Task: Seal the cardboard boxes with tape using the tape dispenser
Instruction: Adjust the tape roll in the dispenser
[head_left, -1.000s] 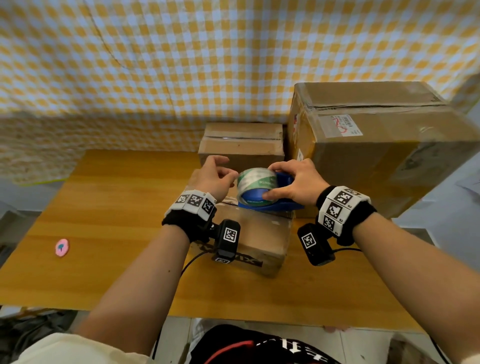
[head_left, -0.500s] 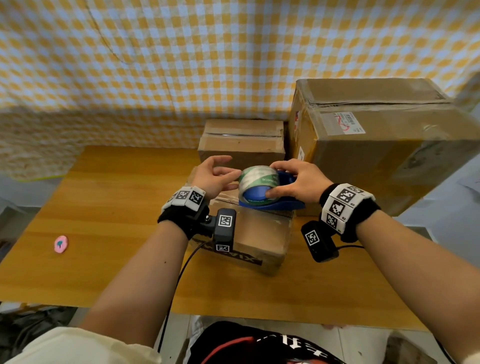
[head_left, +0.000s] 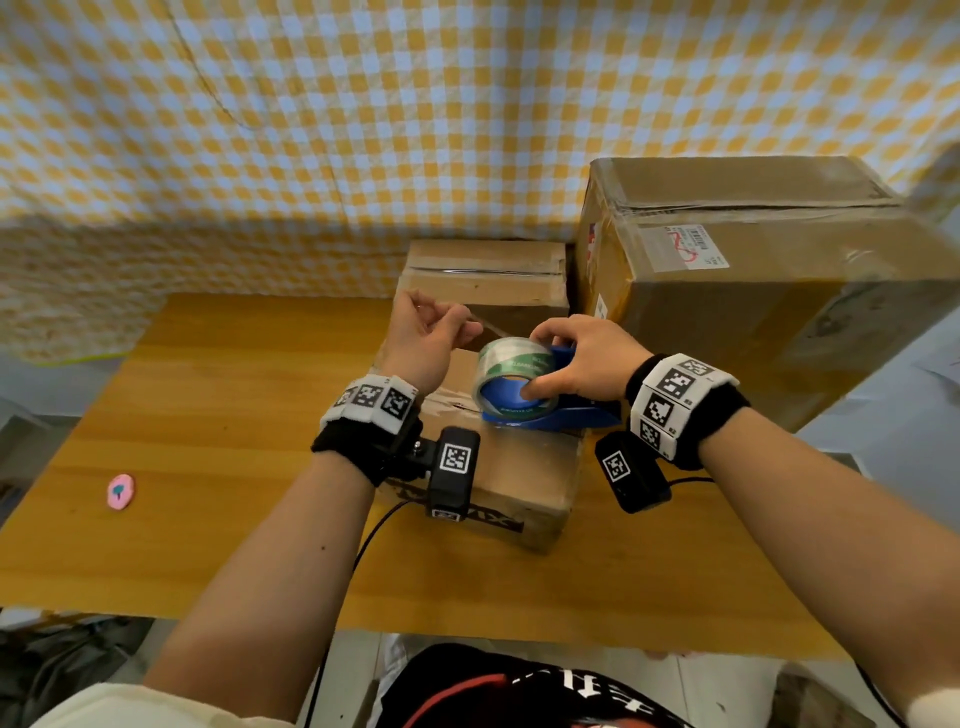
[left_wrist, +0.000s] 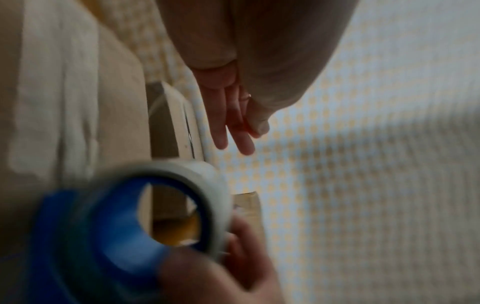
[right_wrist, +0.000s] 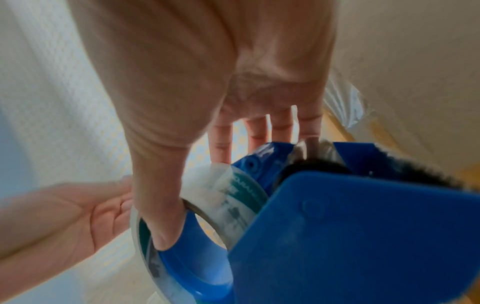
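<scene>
Gripping the one blue tape dispenser (head_left: 540, 410), the right hand (head_left: 582, 358) had its thumb (right_wrist: 166, 222) hooked into the core of the single tape roll (head_left: 511, 364) while its four fingers (right_wrist: 259, 131) reached over the top of the dispenser frame. Roll and dispenser sat on the lid of the nearest cardboard box (head_left: 514, 483), directly under those fingers. To the left of the roll, the left hand (head_left: 426, 338) was raised just above the box lid, its thumb and forefinger pinched together on a clear strip of tape (head_left: 485, 326) running back to the roll; in the left wrist view two further fingers (left_wrist: 233, 125) lay stretched out straight.

Three cardboard boxes stood on the wooden table (head_left: 218, 415). Beyond the fingertips of both hands was a second, small box (head_left: 488, 275), its top seam showing a shiny line of tape. To the right of the right hand's fingers stood the third, large box (head_left: 753, 270), bearing one white label (head_left: 691, 247) on top. Far out to the left of the left hand, well apart from everything else, one pink round thing (head_left: 121, 491) lay on the table. A yellow and white checked cloth (head_left: 363, 130) hung behind the boxes. Each wrist carried one band of black and white markers and one black camera.
</scene>
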